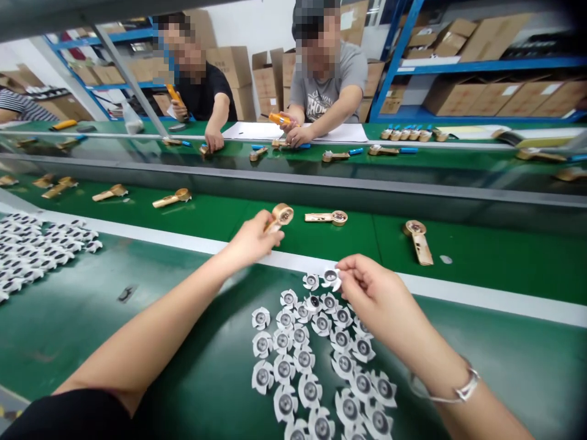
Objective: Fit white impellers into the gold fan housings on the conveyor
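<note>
Over the near edge of the green belt, my left hand [254, 237] is closed on the handle of a gold handheld fan housing [283, 214], its round end tipped up toward me. My right hand [373, 287] pinches a small white fan blade wheel [331, 278] by its edge, at the top of a cluster of similar wheels. Many white wheels with dark hubs, such as this loose blade wheel [284, 369], lie flat on the green table below. Beyond my hands, another gold housing [326, 218] rests on the belt.
More gold housings, one at right [417, 241], are spaced along the belt [220, 220]. A grey rail [321, 189] separates it from a far line, where two people hold orange tools [279, 118]. Rows of blade wheels [36, 247] cover the table's left side.
</note>
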`<state>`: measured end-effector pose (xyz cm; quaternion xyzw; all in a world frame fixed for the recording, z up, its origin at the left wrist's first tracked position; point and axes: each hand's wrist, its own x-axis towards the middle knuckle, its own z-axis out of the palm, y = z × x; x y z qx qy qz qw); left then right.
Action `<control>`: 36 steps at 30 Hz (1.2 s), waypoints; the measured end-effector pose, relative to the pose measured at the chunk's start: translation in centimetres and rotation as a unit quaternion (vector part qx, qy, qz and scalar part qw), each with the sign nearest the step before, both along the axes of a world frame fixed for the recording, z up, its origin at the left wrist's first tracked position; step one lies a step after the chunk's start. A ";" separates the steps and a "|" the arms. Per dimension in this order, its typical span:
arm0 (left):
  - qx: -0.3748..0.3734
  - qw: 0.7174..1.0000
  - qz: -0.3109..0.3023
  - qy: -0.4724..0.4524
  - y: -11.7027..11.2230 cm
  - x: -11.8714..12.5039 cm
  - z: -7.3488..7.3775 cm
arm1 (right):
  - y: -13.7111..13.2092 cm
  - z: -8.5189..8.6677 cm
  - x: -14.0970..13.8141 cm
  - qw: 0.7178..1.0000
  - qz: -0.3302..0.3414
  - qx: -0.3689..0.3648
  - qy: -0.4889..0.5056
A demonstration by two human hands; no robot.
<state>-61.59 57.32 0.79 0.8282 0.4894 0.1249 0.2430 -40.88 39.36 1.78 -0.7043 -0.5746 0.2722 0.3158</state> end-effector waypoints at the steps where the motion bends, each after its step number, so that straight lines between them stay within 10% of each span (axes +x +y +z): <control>1: -0.008 0.999 -0.029 -0.018 -2.0 0.3 0.5 | -0.3 0.6 -0.8 1.000 -0.008 0.010 0.023; 8: -0.048 0.984 -0.150 -0.087 -9.9 1.1 2.4 | -1.7 2.4 -3.1 0.985 -0.093 0.051 0.138; 22: 0.090 0.981 -0.170 -0.020 -11.1 0.9 1.8 | -2.6 3.1 -3.0 0.981 -0.123 0.053 0.137; 36: 0.042 0.984 -0.174 -0.010 -11.9 1.2 1.7 | -2.3 2.4 -3.3 0.980 -0.138 0.066 0.127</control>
